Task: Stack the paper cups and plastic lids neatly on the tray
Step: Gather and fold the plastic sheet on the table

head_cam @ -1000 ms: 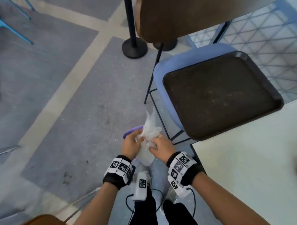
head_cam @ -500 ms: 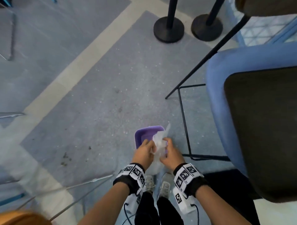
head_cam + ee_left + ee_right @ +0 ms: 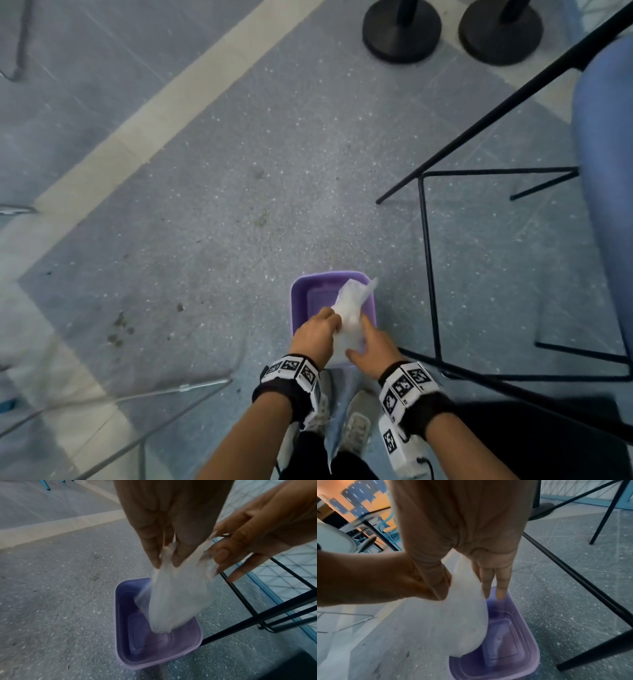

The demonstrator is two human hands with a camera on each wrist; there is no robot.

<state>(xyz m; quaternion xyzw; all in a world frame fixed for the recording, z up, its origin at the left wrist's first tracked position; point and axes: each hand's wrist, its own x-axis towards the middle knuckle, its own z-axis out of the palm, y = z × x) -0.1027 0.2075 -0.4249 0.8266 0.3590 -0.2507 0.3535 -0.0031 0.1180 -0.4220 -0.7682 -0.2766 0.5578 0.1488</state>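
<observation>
I see no cups or lids, and the tray is out of view. A crumpled clear plastic bag (image 3: 349,308) hangs over a purple plastic bin (image 3: 298,291) on the floor; its bottom dips into the bin (image 3: 118,615). My left hand (image 3: 334,320) pinches the bag's top (image 3: 175,601) between the fingertips (image 3: 154,555). My right hand (image 3: 366,339) pinches the bag's other edge at the thumb, its other fingers (image 3: 501,585) straight, pointing down at the bin (image 3: 530,635). What the bag (image 3: 453,622) holds is unclear.
A blue chair seat (image 3: 609,171) on a black wire frame (image 3: 428,257) stands close on the right. Two round black post bases (image 3: 400,31) sit at the far end. Thin metal legs (image 3: 171,390) run along the floor at left. My shoes (image 3: 356,425) are just behind the bin.
My view has swung down from the tray on the chair to the floor. Both hands have lowered the bag until it hangs into the purple bin.
</observation>
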